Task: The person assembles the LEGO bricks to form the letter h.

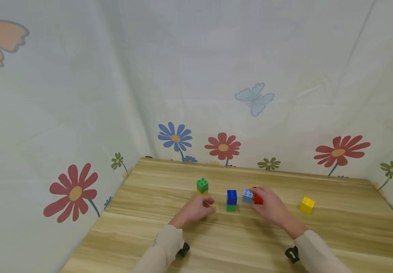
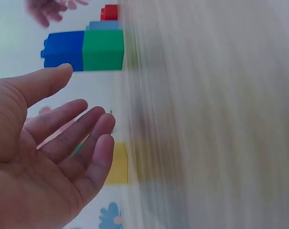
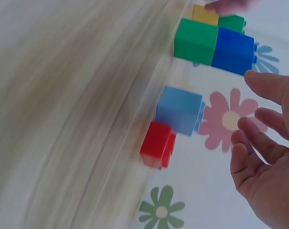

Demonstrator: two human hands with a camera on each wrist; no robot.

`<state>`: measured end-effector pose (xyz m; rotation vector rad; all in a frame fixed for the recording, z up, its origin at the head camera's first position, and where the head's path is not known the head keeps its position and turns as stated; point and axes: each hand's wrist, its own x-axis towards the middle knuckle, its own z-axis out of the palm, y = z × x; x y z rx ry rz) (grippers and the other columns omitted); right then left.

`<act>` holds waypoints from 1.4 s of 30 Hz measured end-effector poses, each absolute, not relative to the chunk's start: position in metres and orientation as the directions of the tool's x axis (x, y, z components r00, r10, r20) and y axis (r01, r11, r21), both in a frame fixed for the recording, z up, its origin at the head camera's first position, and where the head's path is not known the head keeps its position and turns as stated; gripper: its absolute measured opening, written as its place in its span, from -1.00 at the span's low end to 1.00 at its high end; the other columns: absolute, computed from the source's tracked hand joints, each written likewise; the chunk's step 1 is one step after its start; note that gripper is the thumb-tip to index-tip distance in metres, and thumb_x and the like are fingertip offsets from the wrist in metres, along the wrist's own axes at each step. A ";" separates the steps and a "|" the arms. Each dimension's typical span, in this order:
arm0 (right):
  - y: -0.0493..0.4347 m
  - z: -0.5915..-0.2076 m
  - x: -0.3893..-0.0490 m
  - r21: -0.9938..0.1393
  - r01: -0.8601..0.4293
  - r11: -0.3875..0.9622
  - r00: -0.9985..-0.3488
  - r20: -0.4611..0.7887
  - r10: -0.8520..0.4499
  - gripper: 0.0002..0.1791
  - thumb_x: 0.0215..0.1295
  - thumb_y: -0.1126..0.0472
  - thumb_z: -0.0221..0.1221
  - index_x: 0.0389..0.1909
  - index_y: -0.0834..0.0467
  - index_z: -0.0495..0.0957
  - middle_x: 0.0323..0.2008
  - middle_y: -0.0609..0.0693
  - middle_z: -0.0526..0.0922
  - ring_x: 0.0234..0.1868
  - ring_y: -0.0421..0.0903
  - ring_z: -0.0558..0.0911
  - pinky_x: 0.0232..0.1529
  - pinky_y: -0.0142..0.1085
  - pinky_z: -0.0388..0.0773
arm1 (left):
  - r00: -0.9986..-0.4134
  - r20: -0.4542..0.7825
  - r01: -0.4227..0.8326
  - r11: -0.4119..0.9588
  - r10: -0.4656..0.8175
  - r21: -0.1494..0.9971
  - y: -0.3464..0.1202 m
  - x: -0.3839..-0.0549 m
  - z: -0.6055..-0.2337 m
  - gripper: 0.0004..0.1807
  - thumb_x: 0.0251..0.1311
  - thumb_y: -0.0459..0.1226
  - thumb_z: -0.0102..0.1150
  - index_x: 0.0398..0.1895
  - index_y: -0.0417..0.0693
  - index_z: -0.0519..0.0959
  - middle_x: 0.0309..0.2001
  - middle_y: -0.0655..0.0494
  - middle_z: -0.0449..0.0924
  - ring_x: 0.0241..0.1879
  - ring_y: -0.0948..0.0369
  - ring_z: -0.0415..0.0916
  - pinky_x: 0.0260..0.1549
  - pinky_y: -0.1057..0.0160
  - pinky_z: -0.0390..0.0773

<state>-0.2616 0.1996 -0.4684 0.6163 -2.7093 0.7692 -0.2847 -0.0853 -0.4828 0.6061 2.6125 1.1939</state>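
Note:
My left hand [image 1: 196,208], fingers loosely bent and apart, holds nothing. It is in front of a stack made of a green brick [image 1: 202,184] on a yellow brick [image 2: 118,164]. Right of this hand stands a second stack, a dark blue brick [image 1: 232,196] on a green brick [image 1: 231,208]. My right hand [image 1: 270,205], also with nothing in it, hovers by a light blue brick [image 1: 247,196] and a red brick [image 1: 258,199]. In the right wrist view its thumb and fingers are spread apart, clear of the light blue brick [image 3: 179,110] and the smaller red brick [image 3: 156,144].
A lone yellow brick [image 1: 307,205] sits farther right on the wood-grain table [image 1: 162,182]. Behind the table's far edge hangs a pale cloth [image 1: 196,76] printed with flowers and butterflies. Dark wrist straps [image 1: 292,254] show below the sleeves.

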 end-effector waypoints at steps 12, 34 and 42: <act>0.221 -0.470 -0.259 -0.415 -0.428 0.803 -0.886 0.369 -0.282 -0.44 0.05 0.16 0.40 0.06 0.32 0.51 -0.06 0.20 0.52 -0.02 0.18 0.47 0.00 0.07 0.45 | -0.951 0.044 0.254 0.692 0.306 0.676 -0.121 -0.291 -0.480 -0.72 0.19 -0.15 0.24 -0.19 -0.19 0.63 -0.15 -0.04 0.61 -0.19 0.08 0.56 -0.27 0.15 0.56; 0.231 -0.483 -0.278 -0.467 -0.323 0.823 -0.946 0.192 -0.261 -0.34 0.11 0.20 0.35 0.18 0.39 0.37 0.04 0.32 0.44 -0.04 0.20 0.49 -0.04 0.08 0.46 | -0.989 0.009 0.112 0.706 0.148 0.699 -0.112 -0.315 -0.483 -0.25 0.12 -0.12 0.31 0.27 -0.32 0.26 0.12 -0.26 0.43 0.05 -0.10 0.44 -0.03 -0.05 0.45; 0.228 -0.489 -0.288 -0.505 -0.286 0.814 -0.958 0.147 -0.246 -0.32 0.09 0.20 0.36 0.20 0.36 0.34 0.05 0.31 0.43 0.00 0.21 0.48 0.02 0.09 0.43 | -0.991 0.050 0.120 0.630 0.128 0.767 -0.105 -0.318 -0.484 -0.32 0.14 -0.18 0.31 0.26 -0.27 0.28 0.13 -0.25 0.42 0.07 -0.11 0.43 -0.03 -0.04 0.46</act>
